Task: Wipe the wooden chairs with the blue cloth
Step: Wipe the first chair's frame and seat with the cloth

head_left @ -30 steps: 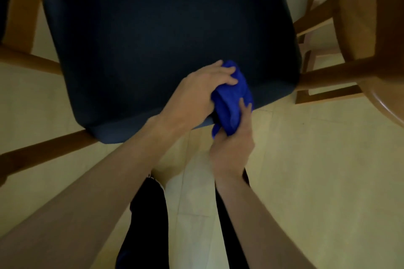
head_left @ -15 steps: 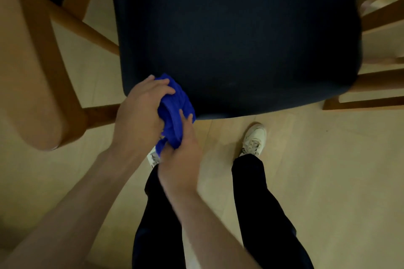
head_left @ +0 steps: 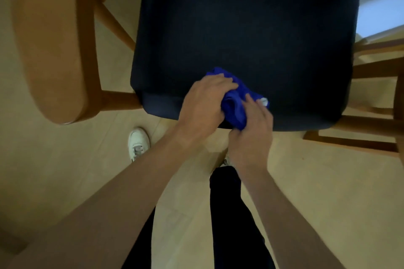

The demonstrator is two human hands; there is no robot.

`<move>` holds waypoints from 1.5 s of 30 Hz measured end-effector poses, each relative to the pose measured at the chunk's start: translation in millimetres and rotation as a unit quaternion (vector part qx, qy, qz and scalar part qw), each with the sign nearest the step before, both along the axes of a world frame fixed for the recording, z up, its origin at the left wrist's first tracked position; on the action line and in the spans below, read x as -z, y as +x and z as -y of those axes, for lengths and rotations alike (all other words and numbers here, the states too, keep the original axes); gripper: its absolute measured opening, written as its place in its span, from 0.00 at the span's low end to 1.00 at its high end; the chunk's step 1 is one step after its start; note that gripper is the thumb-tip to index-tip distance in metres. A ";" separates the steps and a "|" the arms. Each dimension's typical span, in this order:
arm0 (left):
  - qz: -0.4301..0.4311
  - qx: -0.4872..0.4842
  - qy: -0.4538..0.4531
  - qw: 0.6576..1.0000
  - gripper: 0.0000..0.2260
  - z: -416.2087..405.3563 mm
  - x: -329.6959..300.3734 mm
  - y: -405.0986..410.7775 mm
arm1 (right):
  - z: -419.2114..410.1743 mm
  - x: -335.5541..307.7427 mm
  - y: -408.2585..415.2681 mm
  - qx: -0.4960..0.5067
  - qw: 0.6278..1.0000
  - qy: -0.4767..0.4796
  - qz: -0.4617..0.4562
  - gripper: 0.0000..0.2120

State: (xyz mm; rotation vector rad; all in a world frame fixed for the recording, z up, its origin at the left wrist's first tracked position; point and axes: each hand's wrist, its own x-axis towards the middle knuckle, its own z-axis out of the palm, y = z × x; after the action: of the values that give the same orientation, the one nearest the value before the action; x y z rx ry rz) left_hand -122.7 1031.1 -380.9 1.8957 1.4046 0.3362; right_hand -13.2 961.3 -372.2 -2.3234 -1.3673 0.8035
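Bunching the blue cloth (head_left: 235, 102) at the dark seat's (head_left: 251, 28) front edge, your left hand (head_left: 204, 100) and right hand (head_left: 251, 135) both grip it.

home dining area, wooden chairs (head_left: 376, 67), pale wood floor (head_left: 328, 181)

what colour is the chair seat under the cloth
Very dark navy, almost black: the seat shows best in the head view, with the cloth bright blue against it.
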 end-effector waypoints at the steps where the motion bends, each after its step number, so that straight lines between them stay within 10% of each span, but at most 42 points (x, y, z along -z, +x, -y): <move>1: -0.016 -0.008 -0.007 1.000 0.24 11.7 -2.6 -7.9 | 8.2 -2.5 -0.1 -0.039 0.999 -0.009 -0.003 0.29; 6: -0.100 -0.059 -0.055 0.992 0.27 93.4 -14.9 -55.0 | 15.1 -4.1 5.5 -0.309 0.946 -0.052 -0.080 0.23; 11: -0.098 -0.366 -0.101 0.920 0.24 119.5 -29.7 -69.7 | -61.2 -12.7 -48.7 -0.502 0.852 -0.006 -0.145 0.19; 18: -0.071 -0.566 -0.092 0.816 0.16 52.7 2.1 -38.4 | -145.4 15.4 -108.3 -0.582 0.804 0.014 -0.121 0.20; 27: -0.028 -0.417 -0.156 0.895 0.18 81.5 -19.5 28.8 | -132.0 -30.4 -0.4 -0.586 0.805 -0.097 -0.014 0.23; 37: -0.057 -0.542 -0.098 0.833 0.18 59.8 -4.3 -45.4 | -129.6 4.6 -113.2 -0.508 0.851 -0.001 -0.133 0.17; 45: -0.053 -0.337 -0.097 0.935 0.14 60.3 -18.0 24.6 | -117.3 -26.8 24.9 -0.461 0.885 -0.065 0.012 0.19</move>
State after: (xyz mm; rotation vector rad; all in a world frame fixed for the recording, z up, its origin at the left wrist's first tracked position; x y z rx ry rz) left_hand -98.2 970.8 -362.9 1.2403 2.0604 0.4021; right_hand 11.6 1078.7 -345.4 -1.6614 -2.5345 1.1179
